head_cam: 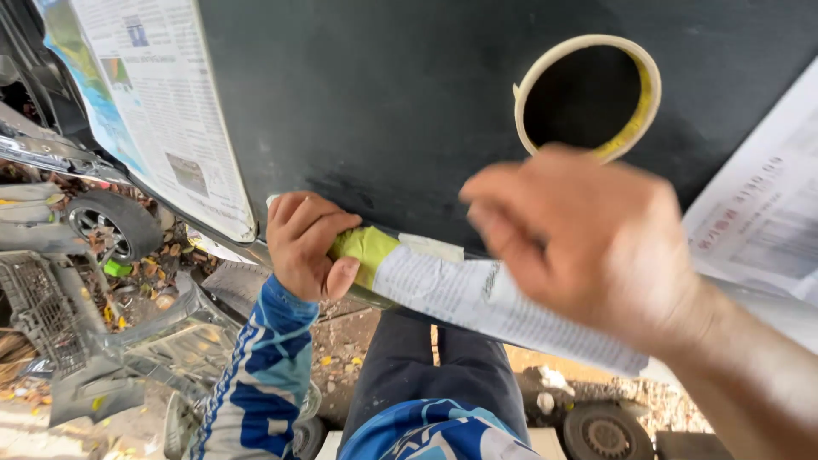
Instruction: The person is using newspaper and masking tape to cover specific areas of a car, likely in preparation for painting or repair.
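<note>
The left hand (305, 243) is pressing a yellow-green tape piece (365, 249) against the lower edge of the dark panel (383, 94), fingers curled over the edge and thumb beneath, evidently pinning the tape so it bonds. The tape piece is sitting at the end of a newspaper strip (477, 302) running along that edge; the strip is lying flat and slightly creased, seemingly masking the trim. The right hand (588, 243) is hovering in front of the panel, blurred, fingers loosely bent; whether it is gripping anything cannot be told. A tape roll (645, 94) is resting on the panel behind it, within reach. More newspaper (162, 102) is covering the panel's left portion. A wheel (112, 223) is lying on littered ground.
</note>
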